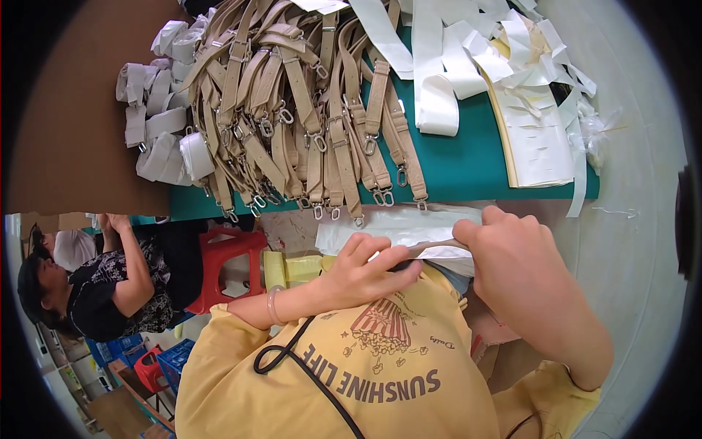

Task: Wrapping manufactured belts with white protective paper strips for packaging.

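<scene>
Close in front of my body, my left hand (356, 272) and my right hand (512, 257) hold a narrow brown-beige strap (436, 246) stretched between them. Fingers of my left hand are bent round its left end, where something dark shows. The right thumb and fingers pinch the other end. What lies inside my fingers is hidden. Beneath the strap, white sheeting (380, 223) spreads over my lap. Just beyond, a thick pile of beige straps (292, 95) with metal buckles and clasps lies on the green tabletop (461, 172), several ends hanging over its near edge.
White-wrapped rolls (162, 124) sit left of the pile. Long white strips (436, 95) and a stack of papers (537, 139) lie to the right. Left of me stand a red stool (227, 267) and a blue crate (175, 362). Another person in black (110, 293) works there, hands raised.
</scene>
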Action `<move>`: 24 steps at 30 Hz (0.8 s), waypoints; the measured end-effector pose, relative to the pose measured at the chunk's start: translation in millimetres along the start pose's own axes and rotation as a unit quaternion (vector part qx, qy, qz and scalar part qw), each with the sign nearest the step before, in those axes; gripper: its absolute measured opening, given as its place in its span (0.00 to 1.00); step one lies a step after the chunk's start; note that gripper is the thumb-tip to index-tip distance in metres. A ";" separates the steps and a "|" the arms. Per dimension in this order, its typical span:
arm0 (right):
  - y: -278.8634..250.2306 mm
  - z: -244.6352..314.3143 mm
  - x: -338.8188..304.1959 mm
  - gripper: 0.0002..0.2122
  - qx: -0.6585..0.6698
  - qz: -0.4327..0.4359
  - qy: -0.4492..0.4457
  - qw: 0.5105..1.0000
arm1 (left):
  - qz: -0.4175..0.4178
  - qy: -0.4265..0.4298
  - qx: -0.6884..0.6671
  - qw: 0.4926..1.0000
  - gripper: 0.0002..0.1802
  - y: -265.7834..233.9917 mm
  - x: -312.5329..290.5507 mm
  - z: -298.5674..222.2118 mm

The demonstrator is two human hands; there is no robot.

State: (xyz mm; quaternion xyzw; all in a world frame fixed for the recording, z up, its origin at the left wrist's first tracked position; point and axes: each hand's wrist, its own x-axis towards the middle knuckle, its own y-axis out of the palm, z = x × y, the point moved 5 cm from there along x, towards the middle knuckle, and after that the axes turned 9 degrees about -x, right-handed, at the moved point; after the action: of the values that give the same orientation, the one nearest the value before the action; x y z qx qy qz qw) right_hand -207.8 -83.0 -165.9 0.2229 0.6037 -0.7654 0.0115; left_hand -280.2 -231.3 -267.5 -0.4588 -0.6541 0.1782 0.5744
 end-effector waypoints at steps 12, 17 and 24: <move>7.8 15.2 19.4 0.07 0.008 0.042 -0.048 0.998 | 0.104 -0.094 0.062 0.988 0.09 -2.1 7.9 20.4; -21.6 -18.5 32.1 0.03 0.033 0.164 0.048 0.985 | 0.104 -0.067 0.029 0.992 0.11 -25.1 35.9 30.8; -34.0 -16.0 53.2 0.06 -0.029 0.260 -0.019 0.965 | 0.180 0.050 0.010 0.982 0.11 -32.4 55.6 16.8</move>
State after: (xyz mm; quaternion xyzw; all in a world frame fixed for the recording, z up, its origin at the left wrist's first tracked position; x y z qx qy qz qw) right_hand -260.2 -45.5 -156.3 0.3574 0.5463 -0.7224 0.2281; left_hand -303.9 -198.3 -214.9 -0.5719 -0.5295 0.2623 0.5690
